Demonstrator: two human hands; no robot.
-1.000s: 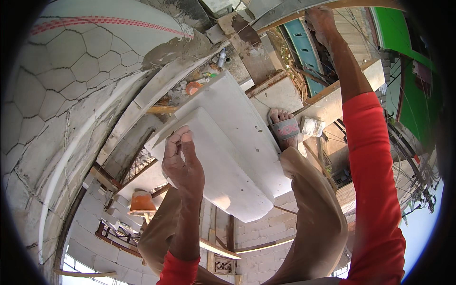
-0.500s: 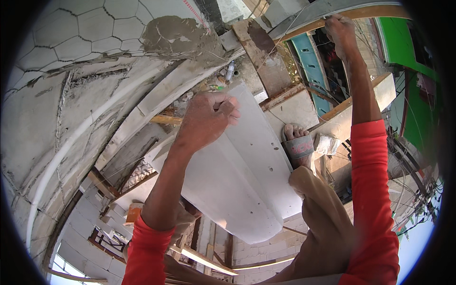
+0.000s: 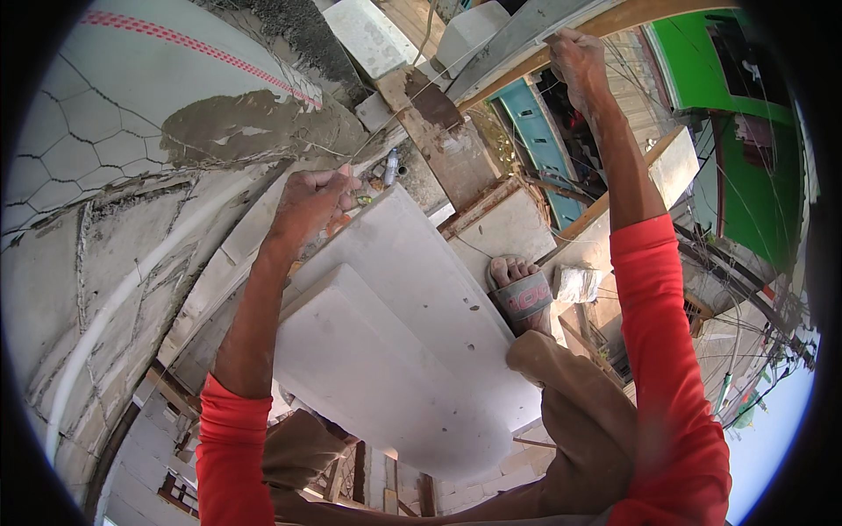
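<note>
My left hand (image 3: 309, 209) is raised beyond the far left corner of two stacked pale blocks, its fingers closed in a pinch. A thin string (image 3: 410, 98) passes close to its fingertips; whether they grip it I cannot make out. Farther out to the right, my right hand (image 3: 579, 68) is closed at the edge of a long wood-edged beam (image 3: 517, 63). What its fingers hold is too small to name. Below my hands lie the upper block (image 3: 368, 351) and the wider lower block (image 3: 412, 254), smooth and whitish with small pits.
My sandalled foot (image 3: 522, 294) rests beside the blocks, on the right. Along the left runs a rough wall with a white pipe (image 3: 132, 280) and a patch of wet mortar (image 3: 237, 127). A plastic bottle (image 3: 391, 167) lies beyond the blocks. Loose wires (image 3: 754, 307) hang at the right.
My left hand has moved left and away from above the blocks, toward the wall. The view has shifted; my right hand stays closed at the beam.
</note>
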